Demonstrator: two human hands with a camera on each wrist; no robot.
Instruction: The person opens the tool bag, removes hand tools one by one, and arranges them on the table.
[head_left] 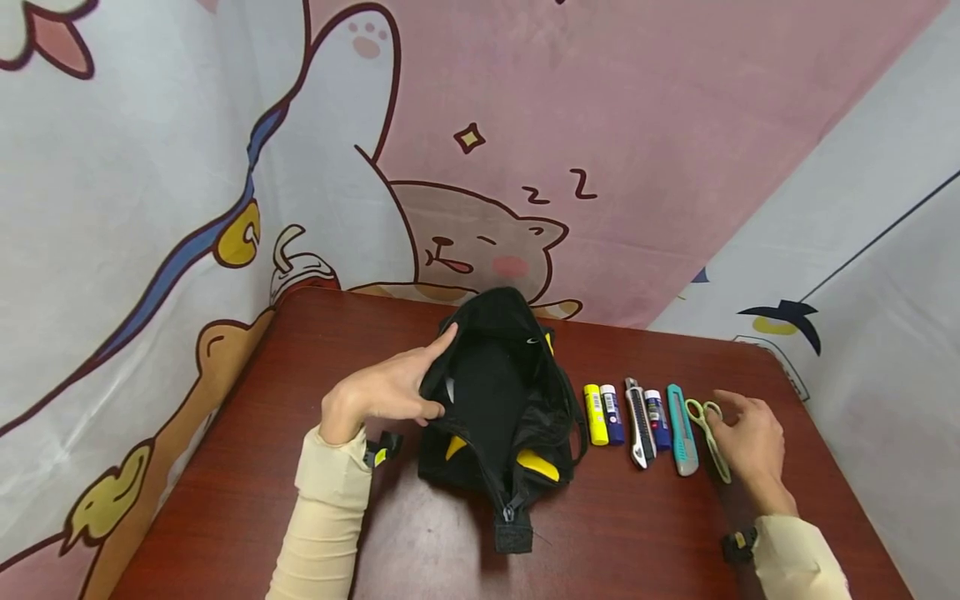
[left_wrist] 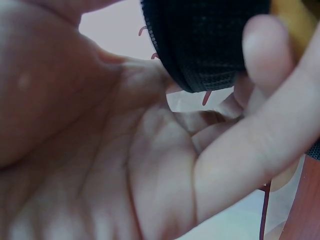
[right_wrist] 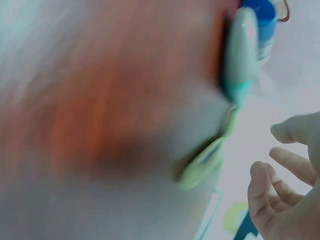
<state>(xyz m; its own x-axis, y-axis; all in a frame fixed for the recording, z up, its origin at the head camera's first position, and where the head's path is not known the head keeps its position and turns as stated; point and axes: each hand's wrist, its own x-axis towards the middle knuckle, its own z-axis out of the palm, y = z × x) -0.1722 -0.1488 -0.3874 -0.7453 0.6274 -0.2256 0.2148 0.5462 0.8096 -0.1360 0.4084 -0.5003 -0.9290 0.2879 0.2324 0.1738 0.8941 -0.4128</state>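
Observation:
A black zippered bag (head_left: 491, 383) with yellow patches lies on the table, its mouth spread wide. My left hand (head_left: 386, 387) holds the left edge of that mouth, thumb at the upper part and fingers lower down. Up close in the left wrist view, the bag's zipper-lined rim (left_wrist: 200, 55) sits between thumb and fingers. On the right, my right hand (head_left: 750, 437) hovers beside pale green scissors (head_left: 717, 454), its fingers loosely bent. The right wrist view shows this hand apart from the scissors (right_wrist: 202, 167), with nothing in its fingers.
Left of the scissors lie a teal utility knife (head_left: 682, 433), a blue glue stick (head_left: 657, 421), a white-and-black utility knife (head_left: 640, 425), another blue glue stick (head_left: 613, 421) and a yellow glue stick (head_left: 596, 417). Printed cloth (head_left: 675, 125) hangs behind the brown table (head_left: 420, 533).

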